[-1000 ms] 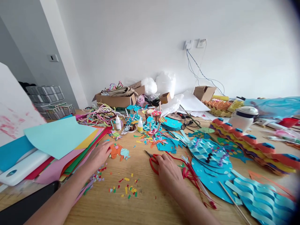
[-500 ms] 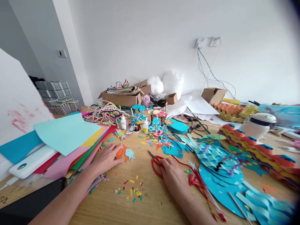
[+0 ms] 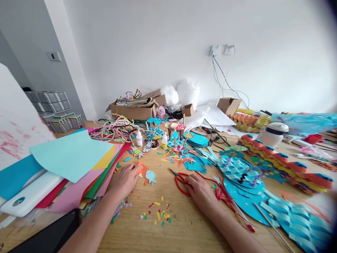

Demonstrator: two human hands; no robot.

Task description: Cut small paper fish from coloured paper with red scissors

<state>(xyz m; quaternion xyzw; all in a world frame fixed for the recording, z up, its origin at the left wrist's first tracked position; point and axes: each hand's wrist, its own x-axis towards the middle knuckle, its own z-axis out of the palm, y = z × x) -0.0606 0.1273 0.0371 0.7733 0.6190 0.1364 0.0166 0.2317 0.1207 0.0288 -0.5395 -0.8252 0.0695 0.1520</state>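
From where I stand, the bench (image 3: pixel 147 239) carries everything; positions are referenced to the scissors (image 3: pixel 176 173). The paper stack (image 3: pixel 71 154) is left of the scissors, past the left hand (image 3: pixel 125 177). The blue discs (image 3: pixel 240 200) are to their right, beyond the right hand (image 3: pixel 202 191).

Scissors: rigid, fairly light, with smooth red loops. Take hold at the loops; keep fingers off the blades. They lie flat, blades pointing away and to the left, right hand at the near loop. Its fingers are half curled against the loop; whether they grip or merely rest there, I cannot tell.

Two glue bottles (image 3: pixel 139 138) (image 3: pixel 164 141) stand beyond the scissors, to the left. They should be light and squeezable; hold by the body.

Orange fish (image 3: pixel 144 171): very light, thin, bendable; the fins may crease or tear. Take hold at the body edge. It lies left of the scissors, between the hands, touching the left fingertips. The left hand is open, palm down, fingers loosely bent. Blue fish (image 3: pixel 151 176): similar stock, overlapping the orange one on the scissors side.

Paper scraps (image 3: pixel 158 215): smallest, easily scattered, nearer the person than the scissors.
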